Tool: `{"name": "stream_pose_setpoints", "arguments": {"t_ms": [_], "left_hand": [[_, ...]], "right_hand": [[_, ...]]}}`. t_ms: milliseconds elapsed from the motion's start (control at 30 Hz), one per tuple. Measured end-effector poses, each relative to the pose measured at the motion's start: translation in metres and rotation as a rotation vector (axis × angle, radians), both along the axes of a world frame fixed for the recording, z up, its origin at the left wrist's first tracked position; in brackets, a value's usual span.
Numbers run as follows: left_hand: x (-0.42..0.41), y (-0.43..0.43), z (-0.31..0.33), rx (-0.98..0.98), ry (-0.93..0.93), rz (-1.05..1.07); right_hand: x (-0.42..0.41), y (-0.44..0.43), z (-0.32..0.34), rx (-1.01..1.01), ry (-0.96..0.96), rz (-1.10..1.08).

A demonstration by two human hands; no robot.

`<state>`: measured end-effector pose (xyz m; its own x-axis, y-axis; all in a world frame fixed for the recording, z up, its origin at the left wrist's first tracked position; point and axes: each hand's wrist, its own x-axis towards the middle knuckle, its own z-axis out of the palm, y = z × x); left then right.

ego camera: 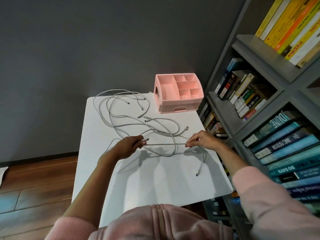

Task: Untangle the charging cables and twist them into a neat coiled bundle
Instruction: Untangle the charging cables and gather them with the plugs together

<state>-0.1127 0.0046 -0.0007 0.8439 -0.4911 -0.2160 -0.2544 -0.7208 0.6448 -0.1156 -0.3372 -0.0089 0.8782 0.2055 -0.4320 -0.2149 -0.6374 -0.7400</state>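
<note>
Above the near worktop (155,184), we are pinching one cable (166,144) taut between both hands: left hand (129,147) near its plug, right hand (201,140) further along.

The tangled charging cables (121,116) sprawl across the far and middle part of the table (155,184). A compartmented desk organizer (178,91) sits on its far right corner, just right of them. Nearer, the left hand (129,147) and right hand (201,140) pinch one cable stretch between them (a loose end trails near-right). A bookshelf (259,104) stands right of the table.
</note>
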Motion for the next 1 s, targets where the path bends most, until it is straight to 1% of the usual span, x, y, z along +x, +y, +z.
{"name": "stream_pose_setpoints", "arguments": {"t_ms": [167, 300, 433, 633, 833, 933, 1000], "left_hand": [[0.0, -0.005, 0.0, -0.011, 0.026, -0.028], [0.004, 0.001, 0.009, -0.034, -0.003, -0.009], [0.002, -0.006, 0.007, -0.051, 0.048, -0.041], [0.005, -0.004, 0.002, -0.046, 0.05, -0.038], [0.003, -0.005, -0.006, -0.03, 0.115, -0.064], [0.009, 0.01, -0.006, 0.025, 0.083, -0.029], [0.009, 0.02, -0.006, 0.025, 0.085, 0.016]], "right_hand": [[-0.002, -0.003, -0.007, -0.066, -0.128, -0.073], [-0.005, -0.023, -0.012, -0.195, -0.267, -0.173], [-0.011, -0.033, -0.015, -0.26, -0.328, -0.268], [-0.024, -0.046, -0.041, -0.338, -0.364, -0.434], [-0.035, -0.054, -0.044, -0.382, -0.393, -0.59], [-0.041, -0.061, -0.041, -0.392, -0.31, -0.723], [-0.044, -0.066, -0.044, -0.371, -0.233, -0.726]]}}
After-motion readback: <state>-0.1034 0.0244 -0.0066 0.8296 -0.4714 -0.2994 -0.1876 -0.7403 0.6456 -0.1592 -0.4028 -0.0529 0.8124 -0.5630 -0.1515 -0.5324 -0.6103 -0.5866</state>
